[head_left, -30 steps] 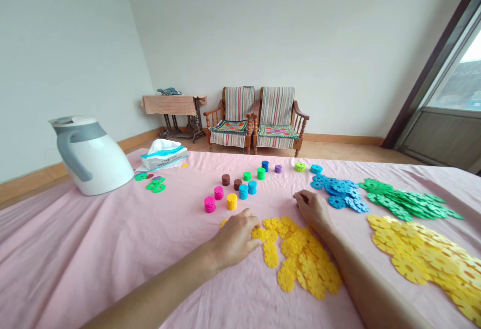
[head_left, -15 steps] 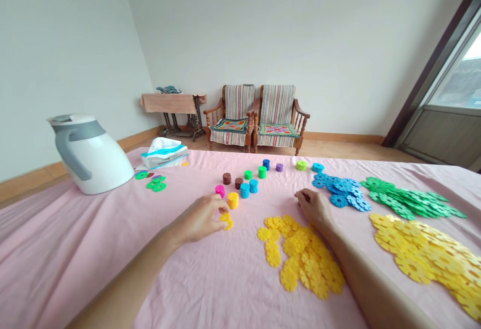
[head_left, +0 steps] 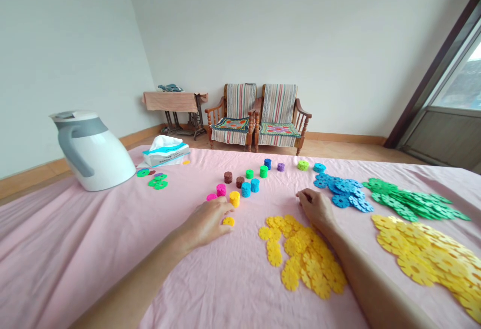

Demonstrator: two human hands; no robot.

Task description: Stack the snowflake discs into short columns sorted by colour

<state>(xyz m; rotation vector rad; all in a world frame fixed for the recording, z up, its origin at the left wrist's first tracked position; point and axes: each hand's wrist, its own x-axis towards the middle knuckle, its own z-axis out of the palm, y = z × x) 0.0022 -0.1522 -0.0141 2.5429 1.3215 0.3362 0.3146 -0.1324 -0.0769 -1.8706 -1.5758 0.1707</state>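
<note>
My left hand (head_left: 208,220) rests low over the pink cloth, its thumb and fingers apart around a small yellow notched disc (head_left: 228,222) that lies on the cloth. Just beyond its fingertips stands a stack of yellow discs (head_left: 234,199), with a pink stack (head_left: 221,190) to the left and another pink piece partly hidden behind the hand. My right hand (head_left: 314,206) lies on the cloth with fingers curled in, nothing visible in them. It is between a loose pile of yellow discs (head_left: 310,254) and a pile of blue discs (head_left: 345,190).
Short stacks in brown (head_left: 228,177), light blue (head_left: 246,190), green (head_left: 263,171) and purple (head_left: 280,167) stand farther back. Green discs (head_left: 413,200) and more yellow discs (head_left: 432,254) spread at right. A white jug (head_left: 99,156) and tissue box (head_left: 167,153) stand at left.
My left thumb and fingers have spread apart; the yellow disc that was tilted between them now lies flat on the cloth. The left hand has shifted slightly left. My right hand stays put.
</note>
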